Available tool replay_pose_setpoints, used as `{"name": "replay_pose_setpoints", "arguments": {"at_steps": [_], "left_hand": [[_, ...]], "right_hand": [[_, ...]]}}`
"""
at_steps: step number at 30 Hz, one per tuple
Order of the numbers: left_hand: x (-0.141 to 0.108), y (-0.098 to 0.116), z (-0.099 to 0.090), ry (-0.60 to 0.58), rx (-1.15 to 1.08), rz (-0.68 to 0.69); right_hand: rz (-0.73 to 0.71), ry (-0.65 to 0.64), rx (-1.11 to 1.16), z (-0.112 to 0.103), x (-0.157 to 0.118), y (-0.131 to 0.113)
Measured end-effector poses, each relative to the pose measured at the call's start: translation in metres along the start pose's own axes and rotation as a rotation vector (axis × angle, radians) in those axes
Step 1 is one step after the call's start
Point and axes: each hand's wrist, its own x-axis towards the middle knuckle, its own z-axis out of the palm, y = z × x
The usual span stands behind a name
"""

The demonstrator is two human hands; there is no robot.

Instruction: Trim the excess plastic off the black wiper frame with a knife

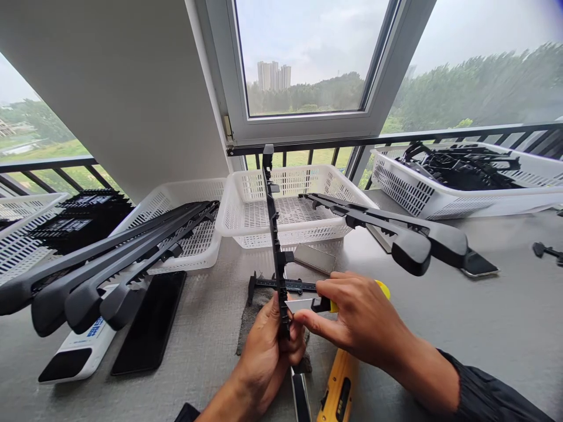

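Note:
My left hand (266, 351) is closed round the lower end of a long black plastic trim piece (273, 228), which stands upright with its clipped edge showing. In my right hand (358, 313) is a utility knife (328, 304) with a yellow handle, mostly hidden by the fingers. Its blade points left and meets the trim piece just above my left fingers; whether it cuts in I cannot tell. Behind the hands, a dark caliper (264, 282) lies across a grey cloth (246, 322). Below my right hand rests a second yellow knife (338, 390).
More black trim pieces lean on a left basket (206, 249) and on the middle basket (253, 239). A right basket (407, 190) holds dark parts. A black phone (152, 322), a white device (73, 354) and a flat metal block (314, 258) lie on the table (484, 340).

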Motion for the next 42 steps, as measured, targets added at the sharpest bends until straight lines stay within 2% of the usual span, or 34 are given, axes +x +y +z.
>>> {"name": "replay_pose_setpoints", "arguments": {"at_steps": [7,23,30,35,42], "left_hand": [[0.0009,-0.001,-0.0022,-0.017,-0.001,-0.016],[-0.0011,-0.0001,0.0019,0.095,-0.025,-0.002],[0.0002,-0.0003,0.0001,0.037,-0.006,-0.023],[0.0015,-0.0016,-0.0008,0.013,0.008,-0.033],[0.0006,0.0003,0.0032,0.082,-0.041,-0.012]], "right_hand": [[-0.013,-0.022,0.005,-0.0027,0.0007,0.0021],[0.049,-0.023,-0.018,-0.0001,-0.0014,-0.0043],[-0.039,-0.002,-0.011,-0.0042,0.0018,0.0016],[-0.046,-0.011,-0.008,-0.004,0.0034,0.0036],[0.01,-0.018,-0.036,-0.0001,-0.002,-0.0016]]}}
